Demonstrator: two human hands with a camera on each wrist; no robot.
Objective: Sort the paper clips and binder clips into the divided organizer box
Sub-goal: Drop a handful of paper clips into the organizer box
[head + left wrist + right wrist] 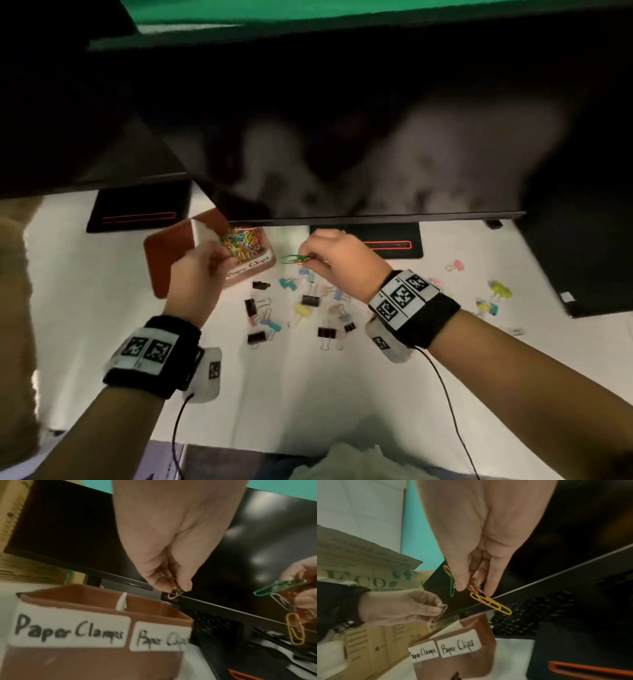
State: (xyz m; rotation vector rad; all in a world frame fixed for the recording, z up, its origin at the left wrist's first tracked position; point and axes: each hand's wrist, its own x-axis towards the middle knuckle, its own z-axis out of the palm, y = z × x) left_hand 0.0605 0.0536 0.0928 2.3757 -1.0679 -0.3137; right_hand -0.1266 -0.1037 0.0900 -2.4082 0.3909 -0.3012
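Note:
A brown organizer box [161, 267] stands on the white table, split by a white divider [121, 601] and labelled "Paper Clamps" and "Paper Clips" [458, 647]. Its right compartment holds several coloured paper clips [243, 240]. Just above the box, my left hand [222, 255] pinches a pink paper clip [173, 595]. To its right, my right hand [308, 255] pinches a tangled bunch of paper clips, with a green one [452, 588] and a yellow one [491, 603] hanging out. Several black and pastel binder clips [310, 300] lie scattered on the table below the hands.
A dark monitor [342, 137] overhangs the box, with black stand bases [137, 212] behind it. More binder clips [500, 289] lie at the right near a black object [582, 257]. A keyboard [530, 619] sits under the monitor, and cardboard [359, 574] stands at the left.

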